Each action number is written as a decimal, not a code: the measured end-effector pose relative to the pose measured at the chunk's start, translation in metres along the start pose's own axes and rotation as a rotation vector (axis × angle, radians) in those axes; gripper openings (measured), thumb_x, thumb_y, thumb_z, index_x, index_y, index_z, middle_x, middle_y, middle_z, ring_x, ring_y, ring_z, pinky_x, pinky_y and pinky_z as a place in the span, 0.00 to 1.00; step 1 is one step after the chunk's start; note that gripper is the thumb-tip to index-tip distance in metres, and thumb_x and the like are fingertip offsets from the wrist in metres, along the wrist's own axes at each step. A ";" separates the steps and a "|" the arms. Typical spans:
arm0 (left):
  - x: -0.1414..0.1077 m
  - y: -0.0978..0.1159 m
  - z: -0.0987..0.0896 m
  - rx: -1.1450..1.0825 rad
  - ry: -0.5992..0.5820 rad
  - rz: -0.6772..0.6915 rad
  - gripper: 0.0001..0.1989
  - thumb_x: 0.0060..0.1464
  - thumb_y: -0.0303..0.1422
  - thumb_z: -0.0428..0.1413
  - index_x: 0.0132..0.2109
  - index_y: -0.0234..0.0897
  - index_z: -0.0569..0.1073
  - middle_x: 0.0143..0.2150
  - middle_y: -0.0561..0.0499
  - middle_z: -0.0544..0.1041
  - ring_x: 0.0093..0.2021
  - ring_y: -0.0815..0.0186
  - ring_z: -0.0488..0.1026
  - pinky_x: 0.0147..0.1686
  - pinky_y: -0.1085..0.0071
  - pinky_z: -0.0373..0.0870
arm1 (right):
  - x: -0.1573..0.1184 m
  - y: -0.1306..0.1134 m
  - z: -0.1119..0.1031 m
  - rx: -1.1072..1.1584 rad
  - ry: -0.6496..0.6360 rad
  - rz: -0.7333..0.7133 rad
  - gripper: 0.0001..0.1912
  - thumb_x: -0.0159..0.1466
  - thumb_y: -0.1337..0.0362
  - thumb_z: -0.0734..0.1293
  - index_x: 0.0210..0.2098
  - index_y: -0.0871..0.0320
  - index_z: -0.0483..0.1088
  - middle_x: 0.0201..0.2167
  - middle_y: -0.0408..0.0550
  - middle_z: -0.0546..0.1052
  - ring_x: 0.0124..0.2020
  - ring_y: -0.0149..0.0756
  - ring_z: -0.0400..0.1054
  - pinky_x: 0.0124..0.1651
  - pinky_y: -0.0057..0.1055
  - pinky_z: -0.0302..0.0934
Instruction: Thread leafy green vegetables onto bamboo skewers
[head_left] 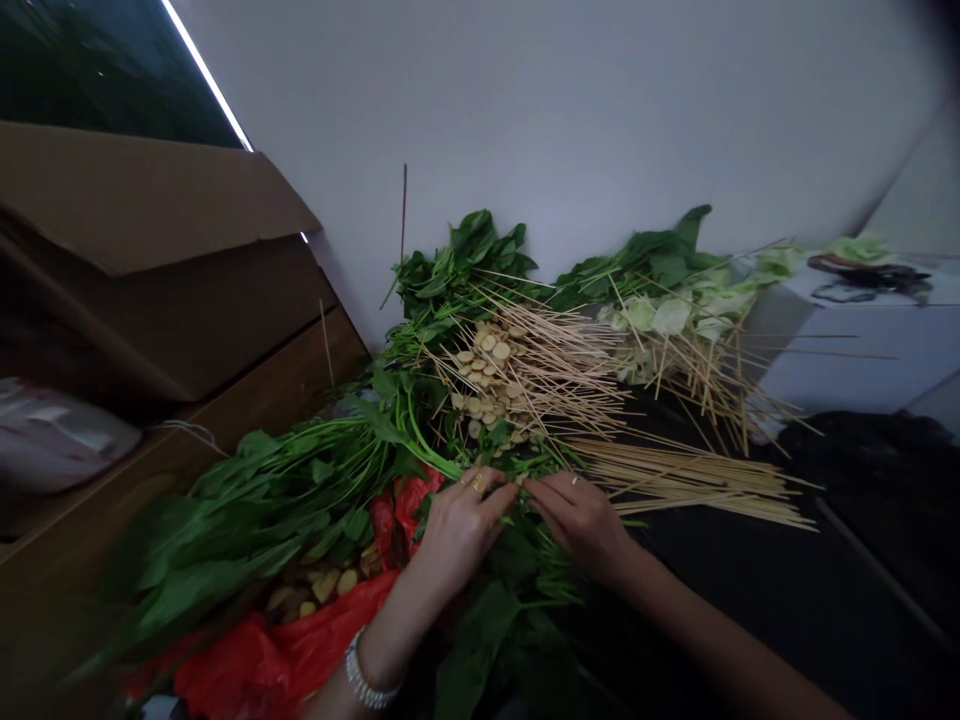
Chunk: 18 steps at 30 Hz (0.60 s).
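My left hand [463,520], with a ring and a bracelet, is closed on green stems just below the centre. Close beside it, my right hand [581,520] has its fingers pressed together at the same greens; what its fingertips pinch is too small to make out. Leafy greens [487,620] hang below both hands. Behind them lie skewered potato slices [487,360], their sticks pointing right. A pile of bare wooden skewers [697,480] lies to the right of my right hand. Long leafy stalks [247,500] spread out on the left.
A red plastic bag [255,660] with potato slices [326,585] sits at the lower left. An open cardboard box [150,290] stands at the left. Skewered cabbage [675,315] and bundled greens [465,270] lie along the wall. A black plastic bag [870,460] is at the right.
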<state>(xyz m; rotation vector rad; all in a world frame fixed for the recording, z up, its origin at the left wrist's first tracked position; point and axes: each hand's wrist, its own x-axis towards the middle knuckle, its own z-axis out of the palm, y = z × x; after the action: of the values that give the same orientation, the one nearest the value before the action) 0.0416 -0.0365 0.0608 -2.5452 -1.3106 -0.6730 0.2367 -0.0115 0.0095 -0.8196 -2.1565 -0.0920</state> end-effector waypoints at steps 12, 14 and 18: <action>0.004 0.007 0.014 -0.394 0.171 -0.248 0.06 0.55 0.24 0.54 0.37 0.38 0.75 0.35 0.50 0.75 0.37 0.65 0.74 0.39 0.70 0.71 | 0.002 -0.004 0.000 -0.040 -0.095 -0.005 0.10 0.69 0.67 0.59 0.41 0.59 0.72 0.29 0.48 0.74 0.32 0.38 0.66 0.37 0.34 0.56; 0.006 0.002 0.006 -0.466 0.272 -0.379 0.05 0.54 0.25 0.54 0.34 0.38 0.74 0.33 0.51 0.74 0.35 0.66 0.73 0.38 0.71 0.70 | 0.001 0.000 0.001 -0.027 -0.106 0.003 0.09 0.69 0.68 0.59 0.42 0.59 0.72 0.30 0.48 0.75 0.33 0.38 0.67 0.38 0.34 0.56; 0.005 -0.023 -0.025 -0.523 0.454 -0.652 0.05 0.57 0.32 0.53 0.34 0.37 0.73 0.32 0.52 0.73 0.34 0.67 0.71 0.37 0.72 0.67 | 0.000 0.008 0.003 0.026 -0.133 0.080 0.07 0.67 0.68 0.61 0.43 0.59 0.70 0.34 0.48 0.77 0.37 0.39 0.69 0.42 0.36 0.54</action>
<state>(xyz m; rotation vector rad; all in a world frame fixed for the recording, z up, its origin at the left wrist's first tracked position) 0.0176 -0.0286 0.0845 -2.0247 -1.9692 -1.7947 0.2397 -0.0044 0.0061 -0.9185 -2.2410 0.0320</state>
